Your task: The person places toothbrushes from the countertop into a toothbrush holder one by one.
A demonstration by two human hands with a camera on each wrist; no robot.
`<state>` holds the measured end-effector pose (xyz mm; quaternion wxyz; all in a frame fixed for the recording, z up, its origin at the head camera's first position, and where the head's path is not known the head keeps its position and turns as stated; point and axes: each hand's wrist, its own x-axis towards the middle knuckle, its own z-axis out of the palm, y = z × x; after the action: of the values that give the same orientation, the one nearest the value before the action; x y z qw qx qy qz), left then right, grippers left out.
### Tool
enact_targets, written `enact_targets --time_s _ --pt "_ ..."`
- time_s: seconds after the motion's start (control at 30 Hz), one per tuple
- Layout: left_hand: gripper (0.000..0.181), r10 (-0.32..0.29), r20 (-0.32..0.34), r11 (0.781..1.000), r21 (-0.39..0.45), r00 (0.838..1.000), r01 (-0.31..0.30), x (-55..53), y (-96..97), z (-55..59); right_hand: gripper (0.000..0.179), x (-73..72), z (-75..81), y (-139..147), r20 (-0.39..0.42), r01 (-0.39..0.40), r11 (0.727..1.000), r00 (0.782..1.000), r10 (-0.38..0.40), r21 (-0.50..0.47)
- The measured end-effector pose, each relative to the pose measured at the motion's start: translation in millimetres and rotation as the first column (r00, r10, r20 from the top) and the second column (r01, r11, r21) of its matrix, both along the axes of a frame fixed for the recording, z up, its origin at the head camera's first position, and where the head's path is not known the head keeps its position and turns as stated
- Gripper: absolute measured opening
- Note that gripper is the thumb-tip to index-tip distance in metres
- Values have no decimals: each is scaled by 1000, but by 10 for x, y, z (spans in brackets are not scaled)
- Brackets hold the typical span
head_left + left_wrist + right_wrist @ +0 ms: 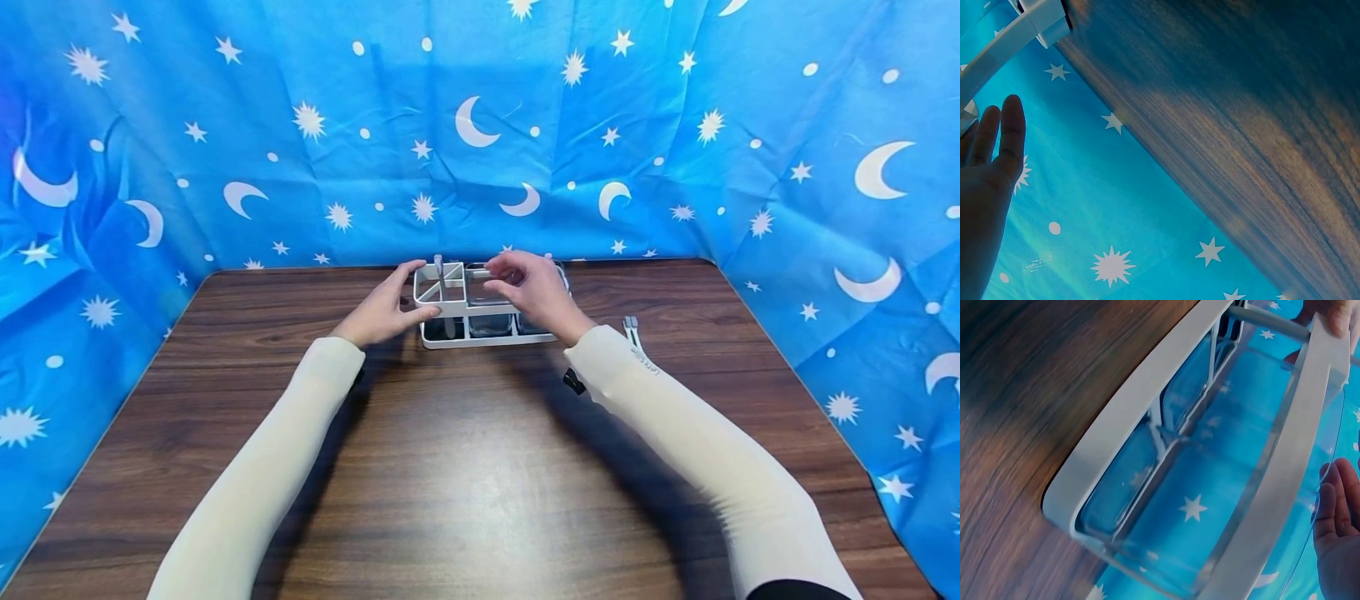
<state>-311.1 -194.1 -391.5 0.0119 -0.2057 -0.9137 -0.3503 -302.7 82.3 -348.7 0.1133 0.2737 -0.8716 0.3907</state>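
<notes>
A two-tier organizer (504,307) with a white frame and clear bins stands at the back of the table. My left hand (382,308) grips its left end, thumb on the front rim and fingers around the back corner. In the left wrist view, those fingers lie extended beside the white frame (1000,47). One toothbrush (440,279) stands upright in the divided left compartment. Over the upper clear bin (1229,444) hovers my right hand (536,292), its fingers loosely bent with nothing visible between them. The right wrist view has its fingertips right at the bin's clear edge.
Two toothbrushes (632,327) lie to the right of the organizer, partly hidden by my right sleeve (660,417). Close behind the wooden table (465,483) hangs a blue curtain (420,92) with stars and moons.
</notes>
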Motion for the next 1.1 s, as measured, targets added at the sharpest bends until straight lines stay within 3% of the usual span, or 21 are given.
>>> enact_targets --time_s 0.4,1.1 --pt "89 -14 -9 1000 4 1000 14 5 -6 16 30 -39 13 280 43 82 997 996 -82 6" --pt "89 -6 1 1000 -7 1000 6 -11 -8 11 27 -115 37 735 30 165 986 986 -165 0"
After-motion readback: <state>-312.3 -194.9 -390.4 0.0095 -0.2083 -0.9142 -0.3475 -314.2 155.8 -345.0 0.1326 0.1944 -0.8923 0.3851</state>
